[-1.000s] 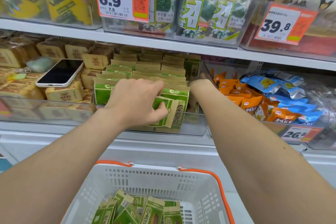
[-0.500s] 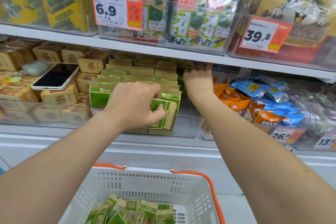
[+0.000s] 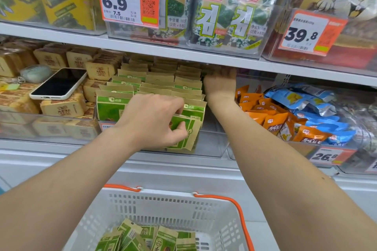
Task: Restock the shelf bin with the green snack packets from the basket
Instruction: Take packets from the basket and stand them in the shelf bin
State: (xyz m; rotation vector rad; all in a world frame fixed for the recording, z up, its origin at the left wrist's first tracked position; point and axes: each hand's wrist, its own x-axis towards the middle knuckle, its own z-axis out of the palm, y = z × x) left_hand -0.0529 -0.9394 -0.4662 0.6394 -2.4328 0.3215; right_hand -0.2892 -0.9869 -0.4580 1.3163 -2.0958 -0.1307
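Fingers [image 3: 175, 106] of our left hand [image 3: 151, 120] curl over the top of a green packet [image 3: 184, 128], thumb pressed to its face, pinching it at the front of the shelf bin [image 3: 212, 144]. Our right hand [image 3: 221, 84] reaches deep at the bin's 1 o'clock corner. Its fingertips are lost under the upper shelf [image 3: 183, 53], so we cannot tell whether it grips anything or just pushes.

At 6 o'clock the white basket [image 3: 163, 206] holds more green snack packets [image 3: 142, 238] in a loose heap. The bin, at the centre, is packed with upright rows [image 3: 155, 85] toward the back, with a bare gap at its 4 o'clock front corner.

We judge the step in hand to be seating this packet in the front row while the right hand holds the rows back. The next move calls for tilting it upright, letting go, then reaching down to the basket for another.

At 9 o'clock a phone [image 3: 59, 83] lies on tan boxed snacks [image 3: 61, 106]. The basket's near edge is cut off by the frame, so we cannot count what is left in it. How many packets the left hand pinches is also hard to make out.
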